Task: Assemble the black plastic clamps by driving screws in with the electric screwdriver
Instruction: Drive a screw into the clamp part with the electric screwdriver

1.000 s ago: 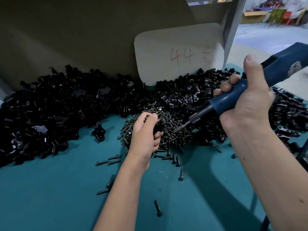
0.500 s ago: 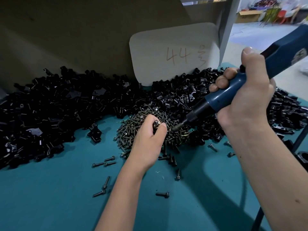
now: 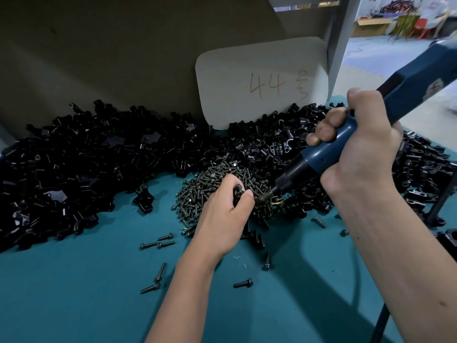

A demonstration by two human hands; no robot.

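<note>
Left hand (image 3: 222,214) down on the pile of screws (image 3: 217,184), fingers curled, with a small black clamp (image 3: 239,189) pinched between thumb and fingertips. Held just above the screws, near the middle of the table. Most of the clamp hidden by the fingers, so its shape could not be told.

Right hand (image 3: 358,154) wrapped tight round the blue electric screwdriver (image 3: 346,139), thumb up along the top, fingers curled under the body. Tilted down to the left, with the dark tip (image 3: 265,198) right beside the clamp and the left fingertips. Touching or not could not be told.

Sat on a teal table (image 3: 74,293). Behind the screws, heaped up in a long bank from the left edge to the right edge, lots and lots of black plastic clamps (image 3: 86,164). One loose black piece (image 3: 144,198) lay alone just in front of the heap. Scattered on the table near the left arm, a few loose screws (image 3: 158,243), some in pairs, some alone.

Leaned against the brown wall behind the heap, a pale card (image 3: 262,82) with "44" written on it in red. Beside it, a grey post (image 3: 341,35). Far off at the top right, a bright room, too blurred to tell much.
</note>
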